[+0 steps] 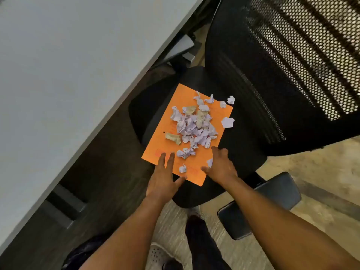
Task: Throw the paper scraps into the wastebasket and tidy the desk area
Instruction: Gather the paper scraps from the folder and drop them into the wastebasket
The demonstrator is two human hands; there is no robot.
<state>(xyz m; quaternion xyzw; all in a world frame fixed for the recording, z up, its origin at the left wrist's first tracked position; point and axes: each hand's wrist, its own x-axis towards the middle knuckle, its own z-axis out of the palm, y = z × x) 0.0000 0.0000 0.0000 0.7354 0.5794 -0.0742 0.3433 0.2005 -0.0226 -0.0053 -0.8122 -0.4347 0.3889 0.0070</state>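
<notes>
Centre of the frame: orange folder (171,145) lying flat on the black seat of a mesh office chair (243,78), with faint red printing near its lower edge. Heaped on the middle of the folder, a pile of crumpled paper scraps (191,126), mostly white or pale lilac, with a few tan ones mixed in. Off the folder's right edge, on the seat itself, three stray white scraps (227,122), two near the upper right corner and one larger lower down. Near the folder's lower edge, two more small scraps lying apart from the pile, between the hands. Left hand (164,173) at the lower left corner of the folder, palm down, fingers (171,159) stretched out and slightly spread, tips resting on the orange surface, thumb pointing right along the lower edge; holding nothing. Right hand (221,166) at the lower right edge, fingers loosely curled and spread, thumb toward the folder; one small white scrap just beside the knuckles, but whether pinched or merely touched cannot be told. Both bare forearms running in from the bottom of the frame. Upper left of the frame filled by a pale grey worktop (68,65), edge running diagonally, dark space beneath it. Chair's mesh backrest in the upper right, a padded armrest (272,203) at the lower right. Light patterned floor (321,172) at the right and bottom, a perforated shoe (157,254) at the bottom edge.
</notes>
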